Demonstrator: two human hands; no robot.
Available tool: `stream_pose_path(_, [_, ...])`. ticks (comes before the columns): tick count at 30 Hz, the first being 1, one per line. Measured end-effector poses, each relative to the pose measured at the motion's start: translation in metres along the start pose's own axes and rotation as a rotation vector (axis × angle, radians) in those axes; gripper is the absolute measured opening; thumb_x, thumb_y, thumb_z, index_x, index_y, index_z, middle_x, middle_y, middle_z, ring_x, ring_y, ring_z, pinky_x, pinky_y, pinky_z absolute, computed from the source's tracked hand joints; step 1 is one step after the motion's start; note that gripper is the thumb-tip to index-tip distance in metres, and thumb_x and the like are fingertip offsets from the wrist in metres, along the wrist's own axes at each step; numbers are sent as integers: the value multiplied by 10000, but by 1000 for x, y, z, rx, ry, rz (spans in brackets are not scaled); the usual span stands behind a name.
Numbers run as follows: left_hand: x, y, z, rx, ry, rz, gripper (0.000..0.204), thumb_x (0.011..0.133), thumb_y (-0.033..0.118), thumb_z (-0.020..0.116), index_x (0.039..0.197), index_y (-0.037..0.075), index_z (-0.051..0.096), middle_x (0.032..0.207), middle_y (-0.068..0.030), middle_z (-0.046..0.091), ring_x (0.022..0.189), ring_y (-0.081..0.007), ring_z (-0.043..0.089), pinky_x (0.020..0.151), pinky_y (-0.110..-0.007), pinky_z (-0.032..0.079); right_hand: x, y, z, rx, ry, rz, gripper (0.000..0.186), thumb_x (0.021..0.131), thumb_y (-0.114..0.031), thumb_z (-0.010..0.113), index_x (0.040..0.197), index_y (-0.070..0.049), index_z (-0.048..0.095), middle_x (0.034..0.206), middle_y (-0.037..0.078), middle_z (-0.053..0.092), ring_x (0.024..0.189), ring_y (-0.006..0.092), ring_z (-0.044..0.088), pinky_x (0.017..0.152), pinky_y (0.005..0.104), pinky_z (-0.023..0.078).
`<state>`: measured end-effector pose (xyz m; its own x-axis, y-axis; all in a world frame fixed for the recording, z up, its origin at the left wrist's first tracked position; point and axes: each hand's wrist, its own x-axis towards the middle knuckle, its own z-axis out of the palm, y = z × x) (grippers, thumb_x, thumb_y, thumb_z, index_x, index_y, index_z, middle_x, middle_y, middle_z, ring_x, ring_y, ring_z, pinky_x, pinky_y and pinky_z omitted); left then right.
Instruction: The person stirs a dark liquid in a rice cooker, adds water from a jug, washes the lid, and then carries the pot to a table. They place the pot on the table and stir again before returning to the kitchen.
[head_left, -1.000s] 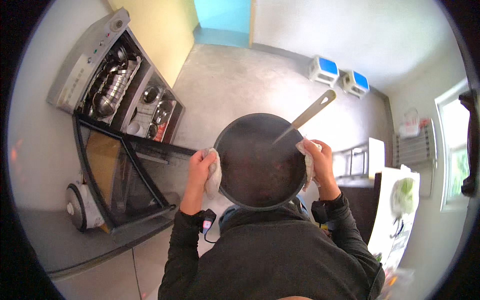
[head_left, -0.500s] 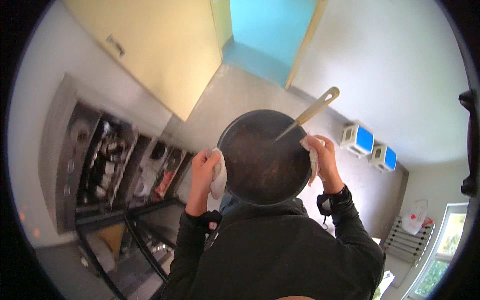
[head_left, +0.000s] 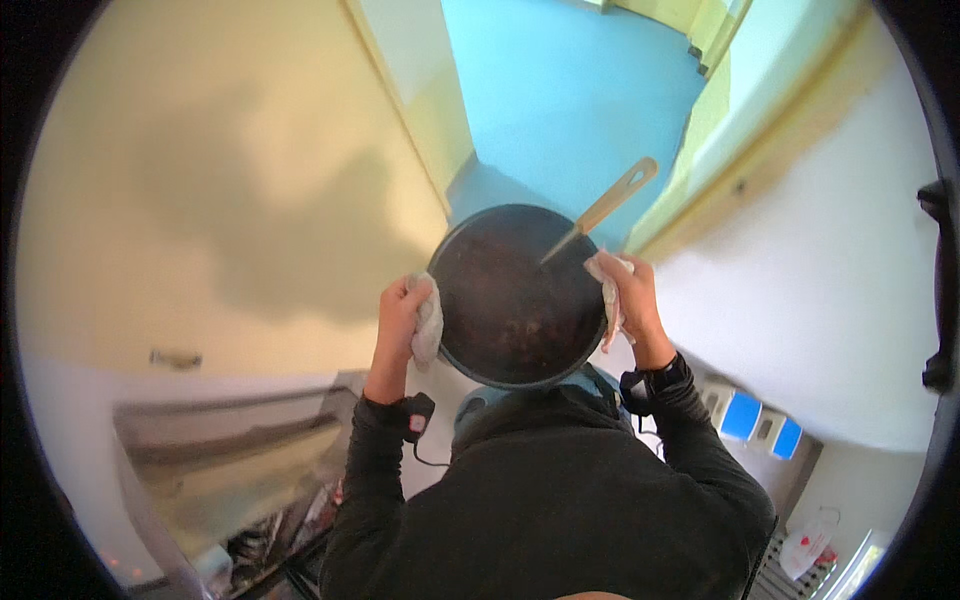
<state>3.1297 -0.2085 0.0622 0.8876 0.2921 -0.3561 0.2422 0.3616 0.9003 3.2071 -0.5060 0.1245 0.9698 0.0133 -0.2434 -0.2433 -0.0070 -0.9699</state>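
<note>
Held level in front of my body is a dark round pot (head_left: 518,383). Dark reddish-brown contents (head_left: 515,305) fill it, hazy and hard to make out. My left hand (head_left: 397,318) is closed on the pot's left side through a folded pale cloth (head_left: 428,325). On the opposite side my right hand (head_left: 637,305) grips the pot through another pale cloth (head_left: 611,305). A cooking utensil with a beige handle (head_left: 612,203) leans over the far right rim; its lower end is hidden in the pot.
Ahead, a doorway opens onto a blue floor (head_left: 560,90). A cream door (head_left: 250,220) stands at left, a white wall (head_left: 780,280) at right. Blue-topped stools (head_left: 742,415) sit low right. Drawers with kitchenware (head_left: 270,540) are at lower left.
I have moved forward and turned with the pot; the blue-floored doorway is nearer and the cream door fills the left. The drawers and stools have slid lower. Both hands keep their hold.
</note>
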Motion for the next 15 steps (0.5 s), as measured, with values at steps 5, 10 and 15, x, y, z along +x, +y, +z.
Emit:
stream_pose_path(5, [42, -34, 24, -10, 27, -28, 134, 822, 149, 583, 741, 44, 562, 645, 8, 528, 537, -79, 474, 486, -226, 371, 64, 27, -17, -34, -36, 78, 273, 817, -241, 616, 802, 30, 639, 737, 44, 626, 617, 87, 532, 545, 238, 407])
stream_pose_path(10, [56, -91, 21, -104, 36, -1, 141, 826, 148, 576, 728, 48, 559, 631, 15, 514, 533, -65, 460, 476, -219, 353, 89, 84, -26, -13, -69, 96, 253, 812, -236, 619, 783, 14, 646, 719, 31, 624, 617, 78, 530, 541, 226, 401])
stream_pose_path(15, [96, -121, 34, -49, 106, 33, 144, 826, 157, 583, 736, 46, 566, 638, 20, 519, 533, -60, 455, 476, -217, 353, 135, 109, -36, -55, -81, 51, 228, 817, -209, 605, 756, 9, 636, 720, 38, 627, 621, 85, 543, 555, 216, 411])
